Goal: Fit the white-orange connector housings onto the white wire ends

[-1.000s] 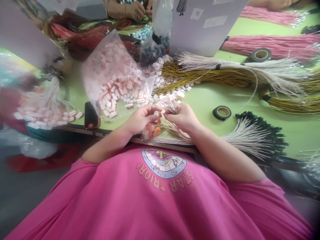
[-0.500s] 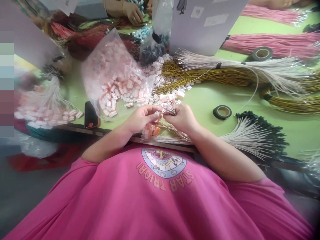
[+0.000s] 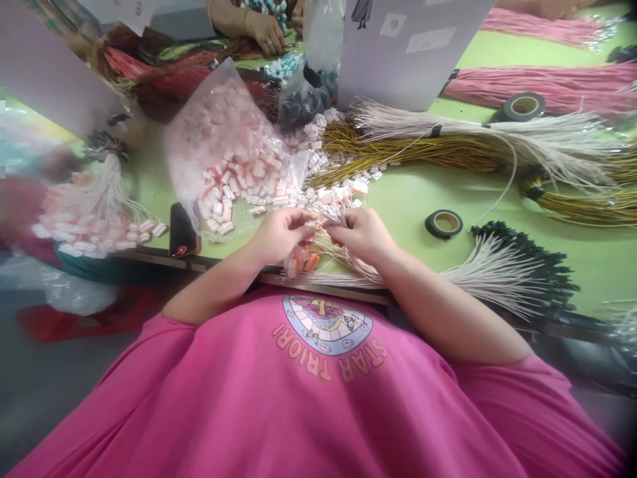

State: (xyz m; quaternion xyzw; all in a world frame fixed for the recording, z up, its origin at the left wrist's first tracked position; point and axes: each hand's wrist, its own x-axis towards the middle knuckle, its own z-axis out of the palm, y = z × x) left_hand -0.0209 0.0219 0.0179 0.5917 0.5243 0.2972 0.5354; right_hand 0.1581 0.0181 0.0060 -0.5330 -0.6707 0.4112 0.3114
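My left hand (image 3: 279, 236) is closed in a pinch on a small white connector, with a cluster of orange and white connectors (image 3: 301, 260) hanging just below it. My right hand (image 3: 363, 234) is closed around a bundle of thin white wires (image 3: 343, 262) whose metal tips meet the left fingers. Both hands work close together at the near edge of the green table (image 3: 408, 199). Loose white and pink connectors (image 3: 338, 194) lie just beyond my fingers.
A clear bag of pink-white connectors (image 3: 229, 153) lies to the left, a black phone (image 3: 182, 231) near the edge. Tape rolls (image 3: 442, 224) (image 3: 521, 106), white wires (image 3: 497, 269), yellow wires (image 3: 423, 153) and pink wires (image 3: 537, 86) cover the right. Another person's hands (image 3: 266, 30) work at the back.
My hands stay together with small finger movements; the left fingers have curled closer onto the connector. The other person's hand at the back has shifted slightly.
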